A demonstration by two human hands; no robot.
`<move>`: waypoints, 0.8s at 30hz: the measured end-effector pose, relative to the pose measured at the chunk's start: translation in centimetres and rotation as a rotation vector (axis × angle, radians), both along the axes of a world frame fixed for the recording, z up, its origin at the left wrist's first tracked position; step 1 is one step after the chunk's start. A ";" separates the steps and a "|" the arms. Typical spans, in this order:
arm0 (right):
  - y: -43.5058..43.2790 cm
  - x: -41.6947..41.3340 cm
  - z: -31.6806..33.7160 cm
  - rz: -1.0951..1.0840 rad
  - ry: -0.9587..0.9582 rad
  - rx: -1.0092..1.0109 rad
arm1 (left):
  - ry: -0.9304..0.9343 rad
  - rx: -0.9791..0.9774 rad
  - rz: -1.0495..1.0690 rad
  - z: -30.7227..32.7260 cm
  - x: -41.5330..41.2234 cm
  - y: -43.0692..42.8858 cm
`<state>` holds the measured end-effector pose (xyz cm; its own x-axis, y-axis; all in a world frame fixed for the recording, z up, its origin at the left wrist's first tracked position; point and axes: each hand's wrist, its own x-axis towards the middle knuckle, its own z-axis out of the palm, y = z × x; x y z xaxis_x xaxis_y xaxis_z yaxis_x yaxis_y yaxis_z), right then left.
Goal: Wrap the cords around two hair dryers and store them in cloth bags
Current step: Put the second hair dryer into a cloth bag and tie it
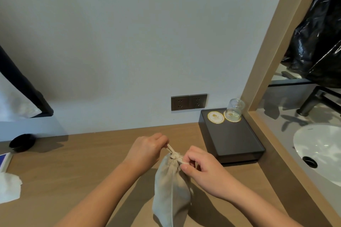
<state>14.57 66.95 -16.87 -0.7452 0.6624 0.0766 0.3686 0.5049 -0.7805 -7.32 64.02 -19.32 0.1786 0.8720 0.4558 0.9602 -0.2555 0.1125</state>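
A beige cloth bag (171, 190) stands on the near part of the wooden counter (73, 162), its neck gathered tight. The left hand (145, 150) has its fingers curled round one drawstring (170, 148), drawn taut toward the far left. The right hand (200, 167) pinches the other cord end between thumb and bent fingers just right of the neck. A dark tray (234, 140) with an upturned glass (234, 109) sits far right.

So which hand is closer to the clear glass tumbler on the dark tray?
Right. The right hand, pinching the drawstring of the beige cloth bag, is close beside the dark tray holding the clear glass tumbler. The left hand grips it farther left.
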 end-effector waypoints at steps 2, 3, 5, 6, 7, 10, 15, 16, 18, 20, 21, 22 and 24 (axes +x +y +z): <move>-0.2 0.1 0.3 0.016 0.003 0.059 | 0.006 0.001 -0.004 -0.2 0.0 0.2; -0.3 0.0 0.5 0.025 -0.003 0.088 | 0.001 -0.005 0.001 -0.2 0.0 0.3; -0.2 0.0 0.9 0.041 -0.010 0.135 | -0.016 -0.002 0.008 -0.3 0.0 0.5; -0.1 0.0 1.2 0.048 -0.011 0.151 | -0.024 -0.006 0.011 -0.3 0.1 0.6; 0.0 0.0 1.4 0.055 -0.014 0.161 | -0.029 -0.005 0.012 -0.3 0.2 0.7; 0.2 0.1 1.9 0.062 -0.021 0.164 | -0.035 0.009 0.019 0.1 0.1 0.9; 0.8 -0.3 2.2 0.046 -0.023 0.135 | -0.037 0.040 0.060 0.7 -0.1 0.8; 0.8 -0.4 2.1 0.029 -0.004 0.101 | -0.046 0.052 0.075 1.0 -0.1 0.6; 0.7 -0.4 1.8 -0.011 0.048 0.031 | -0.052 0.075 0.106 1.6 0.0 0.3; 0.6 -0.6 1.4 -0.030 0.094 -0.024 | -0.070 0.068 0.151 1.9 0.2 0.0; 0.5 -0.7 1.3 -0.031 0.106 -0.047 | -0.106 0.032 0.173 2.0 0.4 -0.1; 0.4 -0.9 1.1 -0.028 0.112 -0.062 | -0.174 -0.022 0.201 2.2 0.7 -0.3; 0.5 -1.0 0.8 -0.025 0.102 -0.063 | -0.410 -0.126 0.218 2.2 1.2 -0.4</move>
